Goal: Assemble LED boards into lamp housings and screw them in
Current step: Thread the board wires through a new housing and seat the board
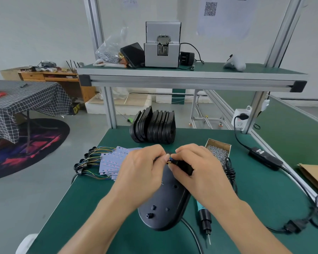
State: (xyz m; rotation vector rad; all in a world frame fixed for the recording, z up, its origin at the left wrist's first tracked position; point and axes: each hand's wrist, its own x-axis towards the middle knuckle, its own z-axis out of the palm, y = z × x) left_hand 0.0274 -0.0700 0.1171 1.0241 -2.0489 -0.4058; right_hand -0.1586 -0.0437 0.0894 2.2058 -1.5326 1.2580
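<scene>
A green-matted workbench (264,189) with an aluminium frame fills the view, and an upper shelf (189,77) of the same green mat crosses above it. On that shelf stands a grey metal screw feeder box (162,52), with a clear plastic bag of screws (109,52) to its left. At the back of the bench a row of black plastic lamp housings (153,127) stands on edge. One more black oval lamp housing (164,208) lies flat at the middle of the bench, under the person's two hands. A fanned stack of pale LED boards (112,162) with coloured wires lies to its left, partly behind the left hand (141,169). A small cardboard box of silver screws (218,151) sits right of the hands. A teal and black electric screwdriver (204,217) lies just right of the flat housing, tip toward the viewer. The left hand's fingertips pinch thin coloured wires (170,160). The right hand (196,165) grips a small black connector piece (184,165) that meets those wires above the housing's far end.
</scene>
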